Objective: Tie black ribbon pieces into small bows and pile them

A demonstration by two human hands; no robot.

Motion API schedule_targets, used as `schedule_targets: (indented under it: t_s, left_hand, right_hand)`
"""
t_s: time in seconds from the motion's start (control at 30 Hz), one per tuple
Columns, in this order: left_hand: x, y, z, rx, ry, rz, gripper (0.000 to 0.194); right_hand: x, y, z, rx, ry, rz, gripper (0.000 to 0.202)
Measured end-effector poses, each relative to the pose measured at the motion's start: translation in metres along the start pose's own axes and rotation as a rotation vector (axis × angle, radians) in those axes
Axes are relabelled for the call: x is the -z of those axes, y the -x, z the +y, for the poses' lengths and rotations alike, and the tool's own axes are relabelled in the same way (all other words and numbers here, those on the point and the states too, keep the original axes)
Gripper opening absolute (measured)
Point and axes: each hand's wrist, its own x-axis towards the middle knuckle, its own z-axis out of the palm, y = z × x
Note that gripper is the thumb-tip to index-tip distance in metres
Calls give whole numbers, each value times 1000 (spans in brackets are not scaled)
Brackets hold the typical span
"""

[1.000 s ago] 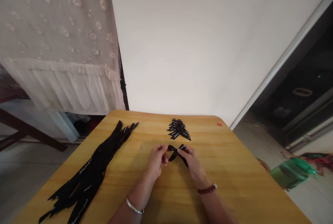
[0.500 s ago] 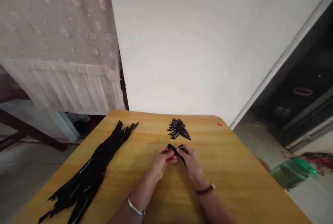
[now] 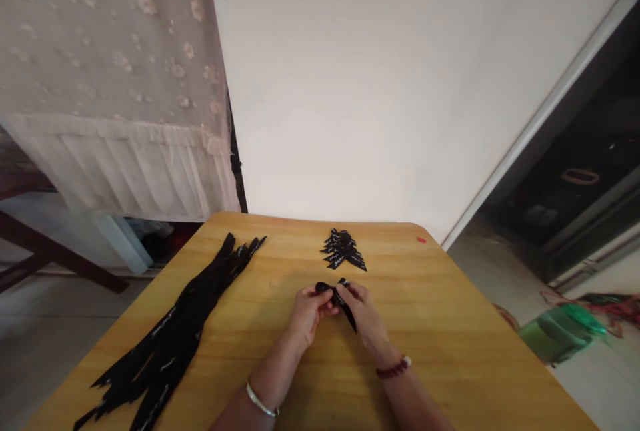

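Observation:
A black ribbon bow (image 3: 345, 311) is pinched between my two hands, above the middle of the wooden table (image 3: 440, 324). My left hand (image 3: 309, 311) grips its left loop, thumb on top and fingers curled beneath. From the other side my right hand (image 3: 364, 314) closes on the right part, and one tail hangs down toward me. Just beyond the hands lies a pile of finished-looking black bows (image 3: 343, 249) with white lettering. To the left spreads a bundle of long black ribbon strips (image 3: 183, 317), also printed in white.
A small red piece (image 3: 421, 239) lies near the table's far right corner. Behind the table rises a white wall (image 3: 340, 84), with a lace curtain (image 3: 125, 84) at left. On the floor to the right is a green transparent container (image 3: 563, 332).
The bow has shifted slightly left and tilted in my fingers. Its left loop looks larger, and the hanging tail shows more. My right fingers have moved a little inward.

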Motion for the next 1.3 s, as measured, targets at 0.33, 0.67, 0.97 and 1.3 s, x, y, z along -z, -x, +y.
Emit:
schedule_targets:
  t_s: [0.33,0.67,0.97,1.3]
  left_hand:
    - [1,-1,8,2,1,86,13]
    - [-1,1,11,69,107,72,3]
    - [1,0,10,52,44,86,7]
    - [2,-1,5,92,3,5,5]
  right_hand:
    - [8,-7,5,17,94,-90,17]
    - [9,-9,9,67,222,-75,11]
    - [12,-1,-8,-12,-41,1,24]
    - [12,-9,2,142,188,-26,23]
